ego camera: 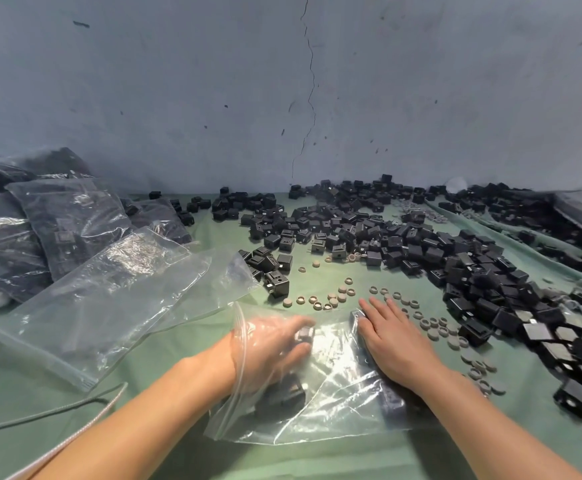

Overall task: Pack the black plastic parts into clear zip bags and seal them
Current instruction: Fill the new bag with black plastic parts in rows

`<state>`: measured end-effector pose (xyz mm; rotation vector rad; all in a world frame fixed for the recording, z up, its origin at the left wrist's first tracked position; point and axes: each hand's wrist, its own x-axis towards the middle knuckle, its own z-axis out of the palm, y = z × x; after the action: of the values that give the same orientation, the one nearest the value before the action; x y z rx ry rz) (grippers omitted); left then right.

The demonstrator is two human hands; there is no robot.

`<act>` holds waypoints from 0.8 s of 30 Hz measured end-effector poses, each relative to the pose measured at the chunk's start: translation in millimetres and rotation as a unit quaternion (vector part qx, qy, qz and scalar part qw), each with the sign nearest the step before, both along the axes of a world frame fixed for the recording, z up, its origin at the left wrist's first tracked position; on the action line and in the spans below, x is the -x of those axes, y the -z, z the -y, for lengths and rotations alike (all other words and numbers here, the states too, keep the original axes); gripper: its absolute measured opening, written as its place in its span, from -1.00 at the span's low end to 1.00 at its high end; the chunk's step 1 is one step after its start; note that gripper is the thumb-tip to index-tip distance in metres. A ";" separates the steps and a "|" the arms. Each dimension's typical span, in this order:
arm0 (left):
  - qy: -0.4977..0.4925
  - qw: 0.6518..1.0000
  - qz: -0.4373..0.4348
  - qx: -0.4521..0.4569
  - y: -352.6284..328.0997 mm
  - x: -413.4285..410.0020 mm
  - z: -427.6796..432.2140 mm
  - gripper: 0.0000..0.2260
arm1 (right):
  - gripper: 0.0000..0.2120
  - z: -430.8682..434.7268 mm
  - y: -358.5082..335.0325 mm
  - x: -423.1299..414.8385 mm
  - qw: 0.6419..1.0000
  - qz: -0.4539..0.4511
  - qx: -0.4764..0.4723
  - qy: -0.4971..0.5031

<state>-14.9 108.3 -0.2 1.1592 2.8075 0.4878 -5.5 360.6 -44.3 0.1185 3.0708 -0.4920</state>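
A clear zip bag (338,407) lies on the green table in front of me. My left hand (275,341) is inside it, its fingers curled round a black plastic part (304,332). My right hand (391,336) lies flat on the bag's right side, fingers straight, pressing it down beside a part (356,315) at the bag's edge. More dark parts show through the bag near my left wrist. A big heap of loose black parts (403,237) spreads across the table's middle and right.
Empty clear zip bags (109,299) lie to the left. Filled bags (40,230) are stacked at the far left. Several small grey caps (331,299) are scattered ahead of my hands and to the right. A grey cord (75,407) runs at lower left. A wall stands behind.
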 end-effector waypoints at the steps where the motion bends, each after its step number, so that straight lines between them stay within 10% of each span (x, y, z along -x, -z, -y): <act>1: 0.003 1.000 0.003 0.010 -0.7 -0.3 -1.4 -0.66 | -0.45 0.1 0.0 -0.1 1.000 -0.001 0.001 0.000; 17: -0.042 0.998 0.047 -0.010 28.2 21.0 -20.5 -0.51 | -0.43 1.1 0.2 -0.1 1.000 -0.016 0.013 0.006; 24: 0.024 0.994 0.102 0.004 0.1 14.7 11.1 -0.87 | -0.42 0.7 0.1 -1.5 1.000 -0.019 0.017 0.007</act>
<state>-29.6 97.3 -0.3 1.1046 2.5999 0.5563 -3.9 359.9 -44.4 0.1328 3.0985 -0.5533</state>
